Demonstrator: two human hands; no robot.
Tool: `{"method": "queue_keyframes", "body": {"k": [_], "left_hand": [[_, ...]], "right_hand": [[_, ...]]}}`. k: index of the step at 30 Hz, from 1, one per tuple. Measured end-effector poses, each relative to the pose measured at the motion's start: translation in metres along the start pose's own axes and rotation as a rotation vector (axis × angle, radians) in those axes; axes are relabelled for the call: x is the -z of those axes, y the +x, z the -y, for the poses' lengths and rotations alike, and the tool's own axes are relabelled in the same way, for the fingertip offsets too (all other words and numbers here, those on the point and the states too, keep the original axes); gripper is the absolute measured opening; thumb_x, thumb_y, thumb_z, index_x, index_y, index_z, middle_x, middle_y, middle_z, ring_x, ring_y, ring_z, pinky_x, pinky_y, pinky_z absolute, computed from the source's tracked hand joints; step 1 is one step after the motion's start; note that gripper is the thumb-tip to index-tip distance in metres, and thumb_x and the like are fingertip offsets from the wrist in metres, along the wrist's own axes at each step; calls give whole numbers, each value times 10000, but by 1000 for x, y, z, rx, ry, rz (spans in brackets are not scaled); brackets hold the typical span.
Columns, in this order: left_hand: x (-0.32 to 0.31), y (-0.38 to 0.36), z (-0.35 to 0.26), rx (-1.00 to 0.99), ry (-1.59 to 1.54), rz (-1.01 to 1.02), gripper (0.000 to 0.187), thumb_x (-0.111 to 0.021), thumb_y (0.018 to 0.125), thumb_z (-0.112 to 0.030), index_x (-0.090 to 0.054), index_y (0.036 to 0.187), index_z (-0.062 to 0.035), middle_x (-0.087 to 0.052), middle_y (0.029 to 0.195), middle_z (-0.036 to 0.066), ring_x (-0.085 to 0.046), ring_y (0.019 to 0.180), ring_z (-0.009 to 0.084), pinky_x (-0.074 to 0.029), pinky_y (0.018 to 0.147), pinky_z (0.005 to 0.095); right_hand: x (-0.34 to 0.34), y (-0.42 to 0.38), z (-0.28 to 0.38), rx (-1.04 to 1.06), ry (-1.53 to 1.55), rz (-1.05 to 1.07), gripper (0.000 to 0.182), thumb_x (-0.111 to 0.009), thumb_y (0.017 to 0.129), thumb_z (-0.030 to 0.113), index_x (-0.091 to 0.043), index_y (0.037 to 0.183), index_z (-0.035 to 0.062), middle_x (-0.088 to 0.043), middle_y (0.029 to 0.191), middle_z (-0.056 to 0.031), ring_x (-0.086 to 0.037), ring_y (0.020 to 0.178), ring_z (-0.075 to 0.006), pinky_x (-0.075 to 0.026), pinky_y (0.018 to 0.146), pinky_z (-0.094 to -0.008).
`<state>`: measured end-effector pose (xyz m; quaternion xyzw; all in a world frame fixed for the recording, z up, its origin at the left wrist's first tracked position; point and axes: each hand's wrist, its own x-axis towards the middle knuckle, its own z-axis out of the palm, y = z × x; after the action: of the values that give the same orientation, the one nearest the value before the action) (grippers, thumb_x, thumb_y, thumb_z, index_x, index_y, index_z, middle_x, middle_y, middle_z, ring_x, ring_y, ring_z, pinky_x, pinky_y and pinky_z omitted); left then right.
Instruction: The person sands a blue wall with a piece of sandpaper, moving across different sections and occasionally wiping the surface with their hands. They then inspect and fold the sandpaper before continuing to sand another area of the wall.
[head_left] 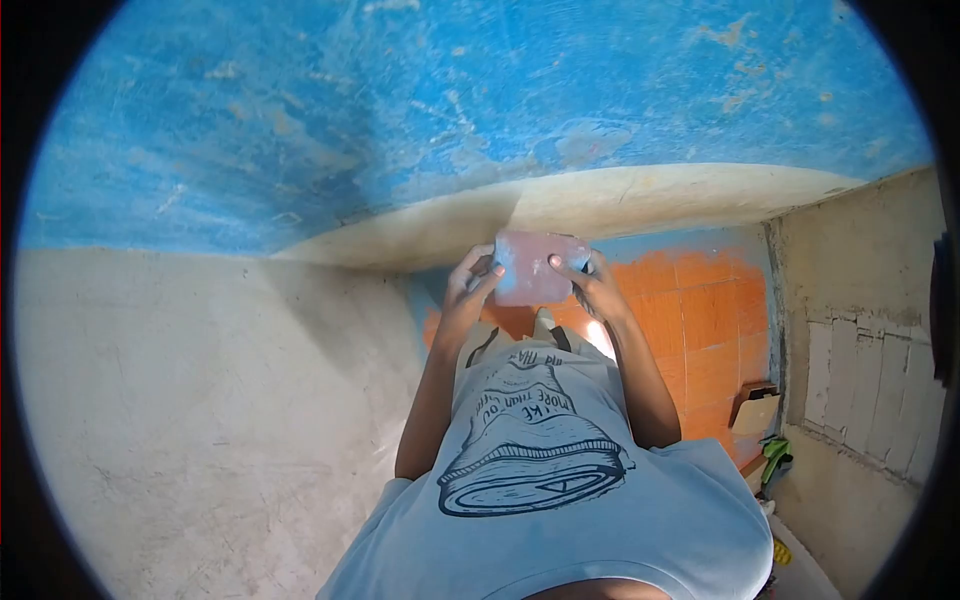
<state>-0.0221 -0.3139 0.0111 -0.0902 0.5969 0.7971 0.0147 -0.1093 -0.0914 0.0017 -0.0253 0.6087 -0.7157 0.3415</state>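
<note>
Both hands hold a reddish-brown piece of sandpaper (535,275), smeared with pale blue dust, in front of my waist. My left hand (472,284) grips its left edge, thumb on the face turned towards me and the other fingers behind. On the opposite edge, my right hand (592,282) pinches it the same way, its thumb lying further in over the face. The sheet appears apart from the wall. Its back and the fingertips behind it are hidden.
A blue wall (450,110) with scuffed, pale patches rises ahead, above a cream lower band (640,188). Plain walls close in on both sides. Orange floor tiles (710,310) lie below. Near the right wall are a cardboard box (756,411) and a green item (773,460).
</note>
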Motion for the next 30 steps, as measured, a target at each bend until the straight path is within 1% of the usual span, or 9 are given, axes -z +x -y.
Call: {"method": "queue_keyframes", "body": {"k": [3, 6, 12, 15, 18, 22, 25, 28, 30], "left_hand": [[5, -19, 8, 118, -378, -11, 378, -625, 1000, -105, -524, 1352, -10, -617, 1223, 98, -593, 1165, 180, -468, 1030, 342], [4, -33, -3, 99, -524, -72, 483, -648, 989, -124, -451, 1417, -13, -570, 1265, 101, -582, 1182, 210, -479, 1006, 358], [57, -51, 15, -11, -725, -84, 516, -599, 1026, -338, -474, 1404, -9, -585, 1289, 140, -593, 1208, 262, -503, 1033, 408], [66, -61, 8, 49, -951, 11, 565, -572, 1037, -436, -498, 1399, -8, -601, 1291, 141, -603, 1206, 255, -503, 1032, 399], [68, -78, -7, 188, -838, -118, 574, -606, 1023, -451, -523, 1388, -16, -613, 1292, 130, -612, 1199, 243, -514, 1011, 393], [93, -103, 14, 388, -720, -169, 501, -658, 1005, -368, -542, 1373, -49, -606, 1292, 89, -592, 1205, 212, -510, 994, 372], [96, -123, 3, 442, -439, -164, 549, -659, 998, -349, -496, 1419, -38, -555, 1346, 83, -554, 1233, 193, -502, 985, 354], [102, -133, 14, 271, -244, -86, 609, -672, 989, -284, -435, 1502, -55, -500, 1422, 71, -496, 1283, 164, -495, 988, 342], [104, -146, 16, 252, -308, -64, 645, -657, 997, -251, -381, 1554, -80, -484, 1455, 71, -484, 1291, 162, -493, 993, 349]], "right_hand": [[-15, -14, 2, -7, 23, 85, 380, -767, 942, 259, -687, 1185, -22, -716, 999, -69, -618, 897, -125, -498, 792, -300], [-36, -14, 3, -8, -75, 116, 373, -777, 934, 254, -697, 1174, -20, -719, 992, -68, -624, 891, -125, -502, 789, -302], [-89, 6, -6, 76, -235, 145, 411, -803, 911, 262, -697, 1189, -21, -725, 1035, -75, -642, 932, -130, -516, 823, -303], [-118, -1, 6, 145, -247, 176, 429, -810, 903, 258, -685, 1215, -9, -727, 1058, -79, -650, 937, -137, -523, 829, -306], [-135, -7, 1, 213, -292, 159, 439, -815, 895, 239, -668, 1242, 14, -726, 1078, -86, -658, 942, -148, -531, 831, -316], [-146, -12, -32, 309, -473, 52, 455, -829, 873, 211, -651, 1248, 27, -724, 1072, -102, -669, 966, -165, -543, 833, -339], [-150, -18, -51, 333, -578, 28, 478, -846, 856, 199, -639, 1253, 31, -714, 1096, -115, -676, 965, -175, -558, 812, -336], [-158, -18, -55, 431, -694, -15, 486, -855, 837, 205, -646, 1240, 31, -706, 1141, -134, -688, 979, -233, -563, 783, -344], [-166, -24, -61, 460, -743, -16, 496, -858, 826, 210, -650, 1238, 28, -700, 1168, -145, -693, 994, -267, -565, 774, -352]]}}
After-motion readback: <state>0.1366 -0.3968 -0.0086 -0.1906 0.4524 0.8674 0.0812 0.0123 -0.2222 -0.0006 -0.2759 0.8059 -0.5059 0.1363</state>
